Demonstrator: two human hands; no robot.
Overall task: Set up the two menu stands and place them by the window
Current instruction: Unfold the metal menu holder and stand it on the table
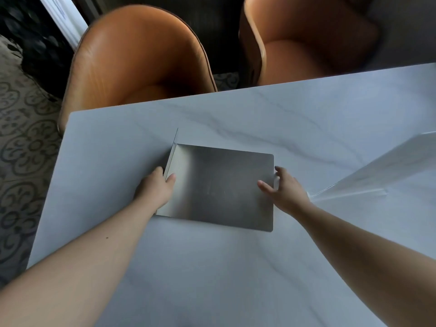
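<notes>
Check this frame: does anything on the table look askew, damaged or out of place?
Nothing looks damaged or spilled. The metal menu stand lies flat on the marble table rather than upright, with the left hand at its bent edge and the right hand at the opposite edge. A clear acrylic stand sits at the right, partly cut off.

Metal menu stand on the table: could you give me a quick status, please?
Left hand gripping metal stand at its folded edge. Right hand open at opposite edge. Stand flat on table. Nothing blocking.
</notes>
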